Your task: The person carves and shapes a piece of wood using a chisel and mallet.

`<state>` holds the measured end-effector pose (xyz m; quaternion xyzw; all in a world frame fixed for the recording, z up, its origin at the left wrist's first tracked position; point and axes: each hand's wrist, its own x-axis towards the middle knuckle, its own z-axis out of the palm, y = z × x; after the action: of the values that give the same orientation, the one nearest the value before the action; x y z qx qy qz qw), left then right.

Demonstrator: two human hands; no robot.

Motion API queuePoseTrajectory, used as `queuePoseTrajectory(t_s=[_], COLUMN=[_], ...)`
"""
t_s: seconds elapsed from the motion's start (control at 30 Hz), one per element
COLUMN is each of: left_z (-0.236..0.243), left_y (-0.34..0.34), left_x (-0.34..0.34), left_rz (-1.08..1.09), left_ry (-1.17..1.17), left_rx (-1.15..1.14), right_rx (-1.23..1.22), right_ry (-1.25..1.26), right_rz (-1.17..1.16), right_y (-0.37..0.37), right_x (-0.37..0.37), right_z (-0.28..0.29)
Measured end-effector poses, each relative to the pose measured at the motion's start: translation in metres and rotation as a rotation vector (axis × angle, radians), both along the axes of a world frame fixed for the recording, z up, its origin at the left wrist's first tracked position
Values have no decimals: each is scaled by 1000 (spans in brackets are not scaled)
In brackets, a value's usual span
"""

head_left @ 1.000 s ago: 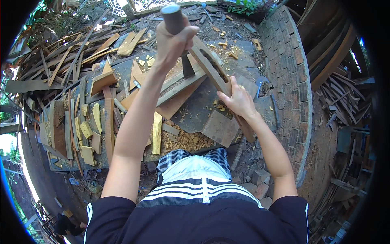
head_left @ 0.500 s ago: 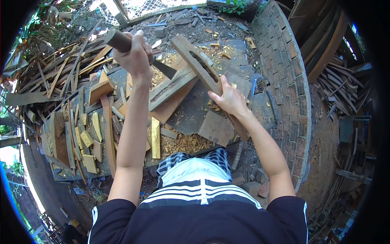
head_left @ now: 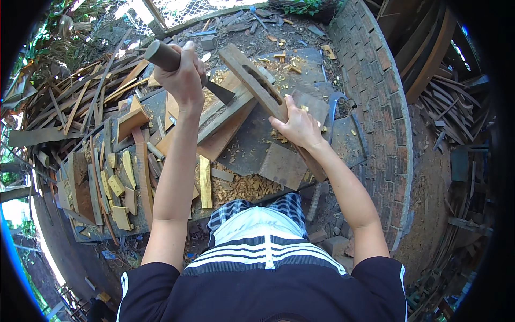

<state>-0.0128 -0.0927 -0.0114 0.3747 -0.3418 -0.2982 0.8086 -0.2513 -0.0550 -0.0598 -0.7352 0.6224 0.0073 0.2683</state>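
Note:
My left hand [head_left: 185, 78], raised at the upper left of the workbench, is closed round a tool with a thick round handle [head_left: 162, 55]. Its flared metal blade [head_left: 221, 94] points down and right, over a grooved wooden beam [head_left: 228, 115]; whether it touches the wood I cannot tell. A long wooden bar with a narrow slot [head_left: 248, 74] slants across the beam's far end. My right hand [head_left: 298, 124] grips this bar near its middle, thumb on the left side and fingers over the right. Under the beam lies a brown board [head_left: 228, 137].
Wood chips [head_left: 252, 190] litter the dark work surface. A loose square board [head_left: 281, 166] lies near me, and several yellow offcuts [head_left: 205, 182] to the left. Long wood strips [head_left: 80, 96] are piled at the far left. A curved brick wall [head_left: 375, 107] bounds the right side.
The slotted bar and my right hand have shifted slightly left. My left hand and its tool have moved a little to the right.

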Motion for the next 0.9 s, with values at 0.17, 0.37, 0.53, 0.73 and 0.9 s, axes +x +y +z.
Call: queuePoseTrajectory(t_s=[0.17, 0.37, 0.53, 0.73, 0.9], left_z=[1, 0, -2, -11, -19], left_y=[3, 7, 15, 17, 14], left_x=[-2, -16, -24, -29, -40], left_rz=[-20, 20, 22, 226, 8], left_ry=[-31, -70, -112, -356, -59], left_rx=[-47, -66, -20, -24, -217], right_rx=[-38, -69, -149, -651, -413], right_ry=[-7, -369, -767, -916, -258], right_rz=[-1, -72, 14, 367, 452], right_y=[1, -9, 0, 27, 36], right_x=[-1, -19, 5, 31, 24], right_z=[-2, -27, 103, 176, 204])
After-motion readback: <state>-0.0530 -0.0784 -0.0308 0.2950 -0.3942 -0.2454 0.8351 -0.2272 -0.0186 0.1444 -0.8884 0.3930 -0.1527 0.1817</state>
